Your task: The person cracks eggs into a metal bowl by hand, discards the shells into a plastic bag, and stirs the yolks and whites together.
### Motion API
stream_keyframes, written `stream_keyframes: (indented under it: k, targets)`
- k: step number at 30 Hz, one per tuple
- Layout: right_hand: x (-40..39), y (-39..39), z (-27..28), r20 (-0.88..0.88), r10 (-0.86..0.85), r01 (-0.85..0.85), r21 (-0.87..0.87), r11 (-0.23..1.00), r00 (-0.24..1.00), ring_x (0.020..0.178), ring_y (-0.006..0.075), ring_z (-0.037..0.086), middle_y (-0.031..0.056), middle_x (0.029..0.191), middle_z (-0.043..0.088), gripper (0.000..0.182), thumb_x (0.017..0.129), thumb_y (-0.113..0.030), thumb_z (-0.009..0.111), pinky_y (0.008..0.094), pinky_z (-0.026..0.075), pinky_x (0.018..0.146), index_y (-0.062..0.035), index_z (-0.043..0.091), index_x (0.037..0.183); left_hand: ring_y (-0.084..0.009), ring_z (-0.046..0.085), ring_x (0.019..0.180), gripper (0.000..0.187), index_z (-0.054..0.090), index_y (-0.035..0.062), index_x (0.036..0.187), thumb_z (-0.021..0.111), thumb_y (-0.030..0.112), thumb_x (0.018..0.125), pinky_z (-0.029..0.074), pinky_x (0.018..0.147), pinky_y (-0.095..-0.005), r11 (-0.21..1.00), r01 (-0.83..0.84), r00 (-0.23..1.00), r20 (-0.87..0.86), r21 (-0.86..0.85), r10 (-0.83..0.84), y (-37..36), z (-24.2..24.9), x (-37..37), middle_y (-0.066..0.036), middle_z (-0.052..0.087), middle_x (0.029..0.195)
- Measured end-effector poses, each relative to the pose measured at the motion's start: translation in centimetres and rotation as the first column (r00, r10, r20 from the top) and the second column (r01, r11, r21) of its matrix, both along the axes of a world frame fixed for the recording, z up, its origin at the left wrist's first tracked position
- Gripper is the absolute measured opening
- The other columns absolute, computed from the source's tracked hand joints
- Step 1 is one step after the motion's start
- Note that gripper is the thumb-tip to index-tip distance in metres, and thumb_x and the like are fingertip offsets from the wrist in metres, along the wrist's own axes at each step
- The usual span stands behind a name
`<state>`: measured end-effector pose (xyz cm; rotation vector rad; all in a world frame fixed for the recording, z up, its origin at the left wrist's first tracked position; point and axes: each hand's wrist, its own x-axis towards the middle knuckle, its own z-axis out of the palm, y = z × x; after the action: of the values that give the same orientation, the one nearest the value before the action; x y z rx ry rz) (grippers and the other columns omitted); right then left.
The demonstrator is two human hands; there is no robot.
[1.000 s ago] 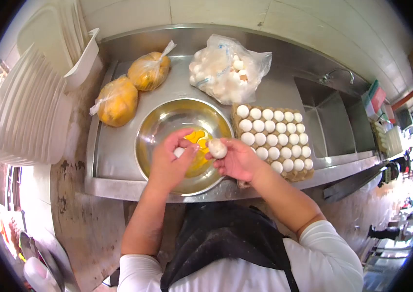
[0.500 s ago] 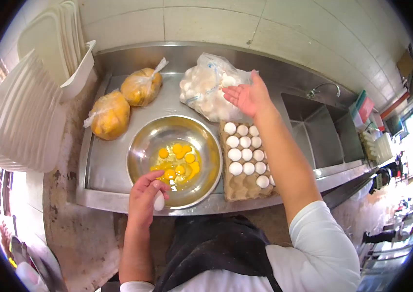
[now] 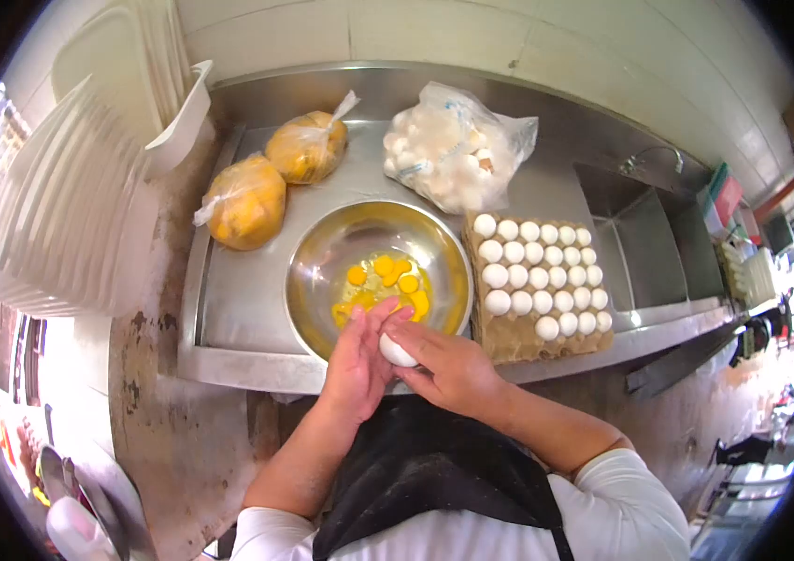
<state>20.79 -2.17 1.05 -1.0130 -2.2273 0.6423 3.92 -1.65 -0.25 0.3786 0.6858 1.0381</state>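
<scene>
A whole-looking white egg sits between my two hands at the near rim of a wide steel bowl. My left hand presses its palm side against the egg, fingers pointing up over the bowl. From the right, my right hand curls its fingers around the same egg. Several yellow yolks in clear egg white lie at the bottom of the bowl. To the right of the bowl is a cardboard egg tray with rows of white eggs; the front-left cups hold none.
Behind the bowl rests a clear plastic bag of white eggs or shells. Two knotted bags of orange-yellow food lie at the back left. White trays are stacked at the left, and a steel sink is at the right.
My right hand has come back from beside the plastic bag to the egg. My left hand, holding the egg, has met it at the bowl's near rim. The view has shifted.
</scene>
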Motion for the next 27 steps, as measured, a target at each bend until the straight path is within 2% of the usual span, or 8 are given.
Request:
stream_keyframes:
  k: [2, 4, 6, 8, 12, 19, 22, 27]
  targets:
    - [0.6, -0.9, -0.5, 0.003, -0.037, 0.037, -0.015, 0.999, 0.999, 0.109, 0.0316, 0.062, 0.016, 0.124, 0.06, 0.052, 0.086, -0.02, 0.067, 0.039, 0.053, 0.084, -0.0067, 0.05, 0.133, -0.0292, 0.051, 0.123, 0.064, 0.042, 0.0034, 0.138, 0.037, 0.054, 0.098, 0.04, 0.103, -0.0436, 0.997, 0.057, 0.998, -0.028, 0.048, -0.055, -0.1, -0.8, -0.1, -0.016, 0.049, 0.137]
    - [1.3, -2.6, -1.3, -0.121, -0.153, 0.162, 0.068, 0.984, 0.981, 0.107, 0.0336, 0.062, 0.0194, 0.121, 0.06, 0.05, 0.083, -0.015, 0.07, 0.0386, 0.053, 0.085, -0.0024, 0.053, 0.128, -0.0284, 0.05, 0.123, 0.062, 0.043, 0.0038, 0.138, 0.04, 0.051, 0.098, 0.041, 0.102, -0.0436, 0.989, 0.128, 0.99, -0.06, 0.08, -0.124, -0.3, -0.8, -0.6, -0.016, 0.049, 0.137]
    - [2.6, -5.0, -2.9, -0.163, -0.298, 0.302, -0.003, 0.953, 0.941, 0.106, 0.0348, 0.062, 0.0206, 0.12, 0.061, 0.048, 0.082, -0.014, 0.071, 0.0383, 0.053, 0.087, -0.0007, 0.055, 0.125, -0.0265, 0.054, 0.119, 0.056, 0.044, 0.0037, 0.137, 0.045, 0.044, 0.097, 0.046, 0.097, -0.0411, 0.956, 0.165, 0.897, -0.439, 0.244, -0.043, -0.1, 0.5, -1.7, -0.016, 0.052, 0.134]
    - [3.9, -7.5, -5.4, -0.224, -0.463, 0.462, -0.062, 0.885, 0.857, 0.105, 0.0352, 0.063, 0.022, 0.116, 0.062, 0.046, 0.081, -0.012, 0.073, 0.0372, 0.052, 0.088, 0.0006, 0.058, 0.122, -0.0254, 0.057, 0.114, 0.055, 0.044, 0.0035, 0.137, 0.046, 0.042, 0.097, 0.048, 0.093, -0.039, 0.961, 0.175, 0.923, -0.375, 0.216, -0.084, 0.4, 0.1, -3.5, -0.016, 0.055, 0.131]
    - [5.0, -11.0, -10.0, -0.148, -0.587, 0.587, -0.048, 0.808, 0.796, 0.106, 0.0335, 0.064, 0.0216, 0.117, 0.063, 0.049, 0.081, -0.01, 0.073, 0.0366, 0.052, 0.089, -0.0025, 0.056, 0.126, -0.0235, 0.064, 0.1, 0.053, 0.046, 0.0026, 0.135, 0.047, 0.039, 0.097, 0.054, 0.083, -0.0346, 0.968, 0.154, 0.954, -0.284, 0.197, -0.094, 1.0, -0.2, -6.0, -0.016, 0.061, 0.12]
    - [3.9, -11.1, -10.8, -0.205, -0.605, 0.628, 0.072, 0.775, 0.77, 0.106, 0.0348, 0.063, 0.0204, 0.118, 0.063, 0.046, 0.079, -0.011, 0.075, 0.0375, 0.052, 0.088, -0.0034, 0.06, 0.122, -0.0226, 0.064, 0.095, 0.052, 0.048, 0.0023, 0.133, 0.048, 0.039, 0.095, 0.053, 0.078, -0.0345, 0.965, 0.185, 0.918, -0.383, 0.185, -0.102, 1.2, 0.0, -6.1, -0.014, 0.064, 0.114]
    - [4.5, -10.7, -13.0, 0.005, -0.674, 0.673, 0.022, 0.739, 0.739, 0.106, 0.0354, 0.063, 0.0185, 0.119, 0.063, 0.046, 0.08, -0.015, 0.074, 0.0401, 0.051, 0.091, -0.0045, 0.059, 0.123, -0.0223, 0.063, 0.095, 0.054, 0.05, 0.0025, 0.131, 0.054, 0.04, 0.092, 0.051, 0.08, -0.0345, 0.938, 0.301, 0.85, -0.494, 0.175, -0.181, 0.7, -0.4, -5.4, -0.014, 0.064, 0.114]
    - [3.5, -10.1, -10.4, -0.071, -0.656, 0.657, -0.014, 0.754, 0.751, 0.106, 0.0327, 0.063, 0.0193, 0.119, 0.062, 0.043, 0.085, -0.014, 0.068, 0.0389, 0.051, 0.09, -0.0016, 0.057, 0.125, -0.0171, 0.061, 0.096, 0.052, 0.049, 0.0014, 0.132, 0.062, 0.03, 0.091, 0.048, 0.082, -0.0289, 0.864, 0.496, 0.762, -0.519, 0.082, -0.388, -0.7, -1.3, -4.2, -0.012, 0.062, 0.117]
